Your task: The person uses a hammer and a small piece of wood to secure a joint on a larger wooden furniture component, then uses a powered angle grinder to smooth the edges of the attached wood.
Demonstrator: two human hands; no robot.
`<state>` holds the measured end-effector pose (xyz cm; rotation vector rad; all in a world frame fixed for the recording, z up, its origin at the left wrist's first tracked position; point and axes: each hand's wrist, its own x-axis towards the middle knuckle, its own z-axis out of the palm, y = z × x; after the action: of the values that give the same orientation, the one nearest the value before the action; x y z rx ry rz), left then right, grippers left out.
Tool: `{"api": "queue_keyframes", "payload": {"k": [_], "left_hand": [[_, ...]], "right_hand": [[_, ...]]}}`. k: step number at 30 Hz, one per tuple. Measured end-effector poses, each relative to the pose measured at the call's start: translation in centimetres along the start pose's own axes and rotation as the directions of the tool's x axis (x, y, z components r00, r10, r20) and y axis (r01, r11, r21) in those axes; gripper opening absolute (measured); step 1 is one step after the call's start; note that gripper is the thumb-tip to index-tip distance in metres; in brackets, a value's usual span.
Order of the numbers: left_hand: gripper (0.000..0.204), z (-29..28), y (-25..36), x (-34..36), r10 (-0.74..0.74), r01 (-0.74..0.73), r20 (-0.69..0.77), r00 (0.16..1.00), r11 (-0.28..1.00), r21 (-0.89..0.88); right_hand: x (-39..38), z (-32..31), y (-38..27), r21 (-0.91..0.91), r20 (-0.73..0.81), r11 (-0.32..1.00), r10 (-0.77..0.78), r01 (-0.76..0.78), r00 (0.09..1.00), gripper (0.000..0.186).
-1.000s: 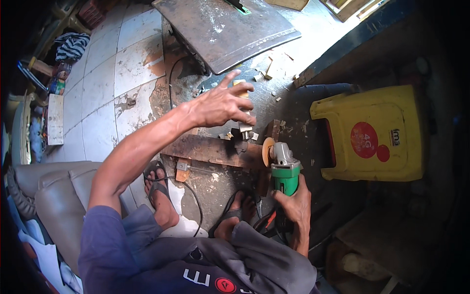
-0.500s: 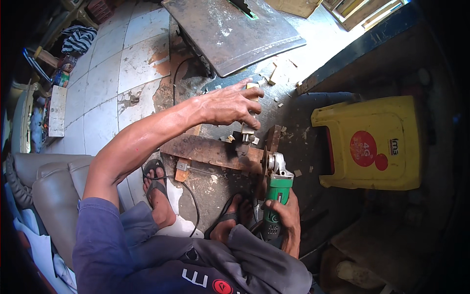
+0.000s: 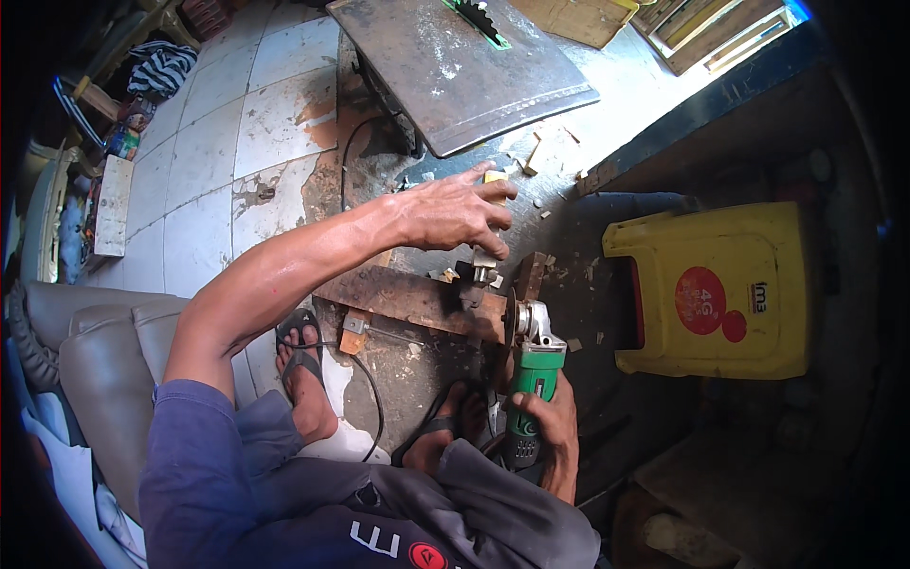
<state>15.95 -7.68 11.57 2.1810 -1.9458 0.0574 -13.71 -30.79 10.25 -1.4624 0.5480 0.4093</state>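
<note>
My right hand [image 3: 553, 417] is wrapped round the green body of an angle grinder [image 3: 539, 379], its metal head pointing away from me. The grinder's thin disc [image 3: 511, 321] stands edge-on at the right end of a worn brown board [image 3: 408, 299], which lies low across in front of my feet. Beyond the board, the curled fingers of my left hand [image 3: 455, 216] close round an upright piece with a yellowish top [image 3: 495, 176] and a metal lower end [image 3: 484, 258]. My palm hides its middle, so its kind is unclear. Just below it is a dark part [image 3: 470, 292] at the board.
A saw table [image 3: 474, 81] with a toothed blade [image 3: 479, 21] stands ahead. To the right is a yellow plastic stool [image 3: 758, 284]. Wood scraps [image 3: 545, 152] litter the floor. A black cable [image 3: 379, 408] runs beside my left sandalled foot [image 3: 305, 375]. A grey padded seat [image 3: 109, 370] is at left.
The view has shifted slightly, so the saw table and stool sit a little lower. Both hands keep their grips, and the grinder stays at the board's end.
</note>
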Motion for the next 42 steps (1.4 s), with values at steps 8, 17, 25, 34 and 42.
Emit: {"api": "queue_keyframes", "payload": {"k": [8, 17, 25, 34, 42], "left_hand": [[0.045, 0.1, 0.0, -0.1, -0.004, 0.004, -0.001, 1.0, 1.0, -0.007], [0.043, -1.0, 0.2, 0.7, -0.02, 0.025, 0.085, 0.996, 0.997, -0.068], [0.043, -1.7, 0.5, 1.3, -0.023, 0.036, 0.152, 0.988, 0.996, -0.083], [0.039, -0.9, 0.1, 0.7, -0.048, 0.053, 0.104, 0.993, 0.997, -0.048], [0.039, -0.4, 2.6, -3.0, -0.479, 0.467, -0.094, 0.873, 0.876, -0.124]], "right_hand": [[0.3, 0.3, 0.2, -0.038, 0.012, 0.999, -0.026, 0.026, 1.0, 0.069], [0.5, 0.2, 0.2, -0.055, 0.007, 0.998, -0.03, 0.03, 1.0, 0.068], [0.4, 0.5, -0.1, -0.052, 0.013, 0.998, -0.023, 0.024, 1.0, 0.069], [0.0, 0.0, 0.2, 0.109, 0.01, 0.994, -0.014, 0.013, 1.0, 0.07], [0.3, -0.8, 1.8, 0.168, -0.094, 0.979, -0.099, 0.114, 0.991, 0.066]]}}
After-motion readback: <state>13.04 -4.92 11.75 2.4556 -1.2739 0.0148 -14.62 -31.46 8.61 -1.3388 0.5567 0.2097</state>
